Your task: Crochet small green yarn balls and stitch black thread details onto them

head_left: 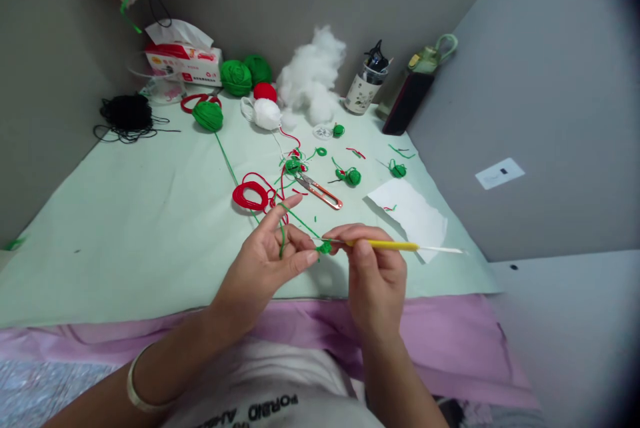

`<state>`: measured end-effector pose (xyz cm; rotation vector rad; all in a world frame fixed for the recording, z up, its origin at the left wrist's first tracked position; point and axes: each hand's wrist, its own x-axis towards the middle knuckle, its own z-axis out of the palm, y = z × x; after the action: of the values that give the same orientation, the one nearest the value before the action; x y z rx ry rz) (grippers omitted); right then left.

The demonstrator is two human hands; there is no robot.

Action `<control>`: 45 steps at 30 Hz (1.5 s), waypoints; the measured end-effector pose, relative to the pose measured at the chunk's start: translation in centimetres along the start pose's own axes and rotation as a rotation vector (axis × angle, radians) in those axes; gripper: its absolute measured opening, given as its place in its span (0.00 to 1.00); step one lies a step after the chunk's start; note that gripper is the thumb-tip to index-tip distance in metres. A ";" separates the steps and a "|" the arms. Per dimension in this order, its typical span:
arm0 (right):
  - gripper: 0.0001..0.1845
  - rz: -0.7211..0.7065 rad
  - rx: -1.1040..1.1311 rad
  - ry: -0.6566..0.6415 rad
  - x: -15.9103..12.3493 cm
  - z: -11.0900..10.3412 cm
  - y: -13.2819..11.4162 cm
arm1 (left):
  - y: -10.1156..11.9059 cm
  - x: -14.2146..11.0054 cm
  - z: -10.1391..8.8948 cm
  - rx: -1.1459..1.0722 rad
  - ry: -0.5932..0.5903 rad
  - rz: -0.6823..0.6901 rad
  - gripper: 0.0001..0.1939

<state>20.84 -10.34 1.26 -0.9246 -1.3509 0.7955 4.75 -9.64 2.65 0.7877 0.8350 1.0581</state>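
My left hand (267, 255) pinches a small green crochet piece (325, 248) between thumb and fingers. Green yarn loops over its raised index finger and runs down to the work. In my right hand (377, 275) is a crochet hook (385, 244) with a yellow handle, held like a pen. Its left tip meets the green piece, while the pale other end points right. A green strand leads from behind my left hand up to a green yarn ball (208, 116). Just beyond my hands lie a red yarn coil (250, 195) and orange-handled thread snips (323, 193).
White stuffing (313, 78), a white yarn ball (267, 114), a tissue box (185, 63), a pen cup (367, 87) and a dark bottle (413, 91) line the back. Black yarn (127, 113) lies left. Small green pieces (353, 177) and white paper (415, 211) are at right.
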 end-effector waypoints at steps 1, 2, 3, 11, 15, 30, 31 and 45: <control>0.11 -0.093 -0.170 -0.020 -0.2 0.0 -0.1 | -0.1 0.0 0.2 0.021 0.023 0.024 0.43; 0.12 -0.192 -0.347 -0.045 -0.4 0.0 -0.1 | -0.2 -0.1 0.3 0.042 0.050 0.050 0.43; 0.13 -0.286 -0.501 -0.068 -0.6 0.0 -0.1 | -0.2 -0.1 0.5 0.057 0.075 0.074 0.44; 0.15 -0.171 -0.116 0.057 -0.5 0.6 0.0 | -0.2 0.1 0.1 -0.014 0.022 -0.010 0.43; 0.10 0.098 0.266 0.033 0.3 0.2 0.0 | 0.0 0.1 -0.1 -0.060 -0.025 -0.043 0.38; 0.17 -0.371 -0.253 0.075 -1.4 0.6 -0.4 | 0.0 0.2 0.1 -0.118 -0.055 -0.087 0.35; 0.16 -0.341 -0.182 0.075 -1.3 0.6 -0.4 | 0.1 0.2 0.0 -0.145 -0.060 -0.105 0.33; 0.11 0.109 0.254 -0.030 0.4 -0.3 -0.8 | 0.4 0.0 -0.5 -0.050 -0.081 -0.049 0.26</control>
<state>21.17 -10.42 2.17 -0.7926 -1.1994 1.0423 4.12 -9.47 2.76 0.7591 0.7529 0.9938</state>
